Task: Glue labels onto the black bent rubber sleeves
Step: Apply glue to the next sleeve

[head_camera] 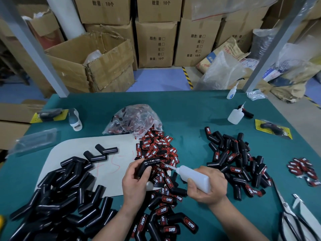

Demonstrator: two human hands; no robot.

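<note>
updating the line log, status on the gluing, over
Left hand grips a bent sleeve. Right hand grips the glue bottle, nozzle pointed at the sleeve. Loose labels heaped underneath, nothing between nozzle and sleeve.

The black bent sleeve (149,162) hung over the red-and-black labels (152,147), a white glue bottle (192,173) pointing its nozzle just beside its end.

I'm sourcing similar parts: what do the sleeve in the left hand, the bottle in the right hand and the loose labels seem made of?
Sleeve in the left hand: likely black rubber, smooth, semi-glossy; highlights streak its bend. Bottle in the right hand: probably soft plastic, milky translucent, matte. Labels: perhaps moulded rubber or PVC, black with red-white lettering; which one is unclear.
</note>
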